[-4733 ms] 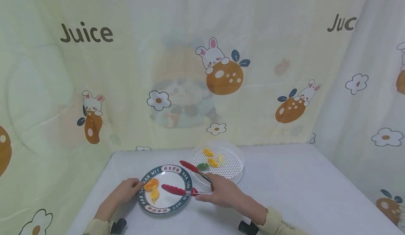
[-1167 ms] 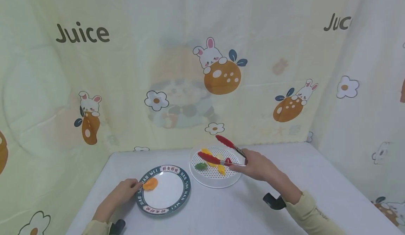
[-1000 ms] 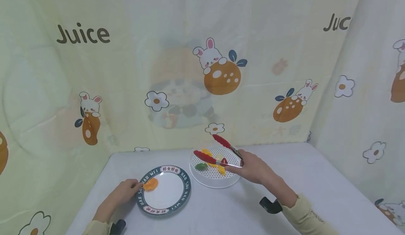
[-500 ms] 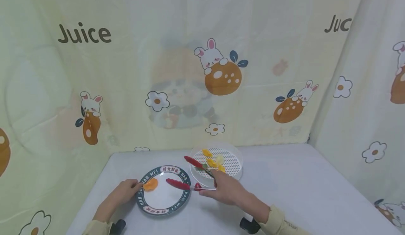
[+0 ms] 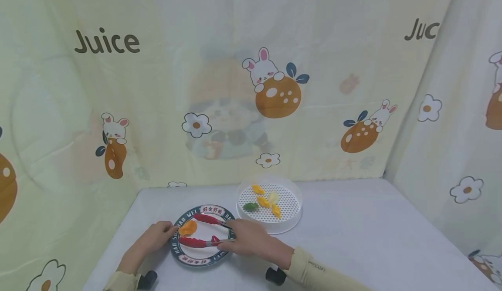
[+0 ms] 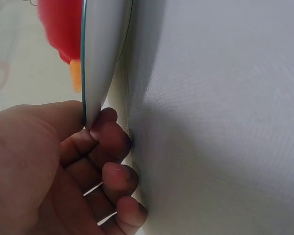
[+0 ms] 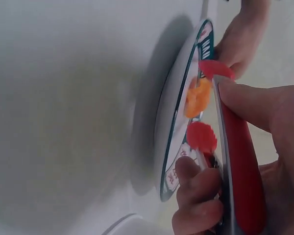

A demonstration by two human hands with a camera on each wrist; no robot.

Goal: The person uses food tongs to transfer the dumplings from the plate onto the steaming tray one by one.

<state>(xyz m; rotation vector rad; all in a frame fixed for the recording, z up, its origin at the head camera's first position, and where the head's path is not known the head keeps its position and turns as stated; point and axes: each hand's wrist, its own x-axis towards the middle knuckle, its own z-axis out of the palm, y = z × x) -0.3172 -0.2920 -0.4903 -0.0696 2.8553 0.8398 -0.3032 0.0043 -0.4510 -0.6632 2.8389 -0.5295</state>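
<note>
My left hand (image 5: 157, 235) pinches the left rim of a round plate (image 5: 195, 253) with a dark green patterned border. In the left wrist view, its thumb lies over the rim and fingers curl beneath. On the plate's left side lies one wavy orange piece (image 5: 188, 228), like toy food. My right hand (image 5: 249, 237) grips metal tongs (image 7: 239, 161) with red tips and red handle grips. The tongs' arms are spread, with one red tip on the far side of the orange piece and the other on its near side; nothing is between them but that piece.
Behind and right of the plate stands a round white steamer basket (image 5: 289, 204) with a perforated floor. It holds several yellow pieces (image 5: 276, 211), a pale piece (image 5: 273, 197) and a green piece (image 5: 251, 207). A printed curtain (image 5: 321, 151) hangs along the table's back edge.
A yellow piece has gone from the plate to the basket. My right hand has since brought the spread tongs back left over the plate. The left hand stays on the rim.
</note>
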